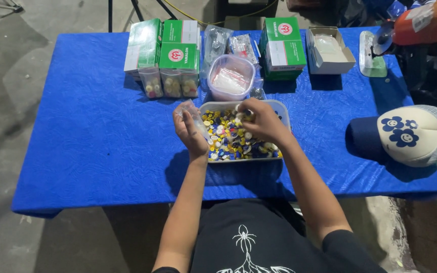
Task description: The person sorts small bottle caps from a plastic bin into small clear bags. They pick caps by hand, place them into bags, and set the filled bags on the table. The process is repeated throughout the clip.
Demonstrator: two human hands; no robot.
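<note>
So the white tray (285, 117) in the middle of the blue counter (87, 151) is heaped with little caps (228, 139) in yellow, blue and white, so I'd say most of the sorting/bagging is left to do. Some looks done already: three small clear bags (172, 86) with pale caps in them stand at the far side, just in front of the green boxes (164, 44). There's also a clear tub (231, 77) with what looks like spare empty bags right behind the tray.

Left hand (190, 132) is at the tray's left edge, fingers (184, 117) curled around a small clear bag (192, 112), holding it up. Can't really tell if anything's in it yet.

Right hand (265, 121) is down over the pile, fingers (245, 107) bent and bunched together at the far end of the tray, touching the caps. Looks like it's pinching one or two, but the knuckles hide it.

Off to the right sit an open white box (330, 50) and a navy-and-cream cap with flowers (405, 134).
</note>
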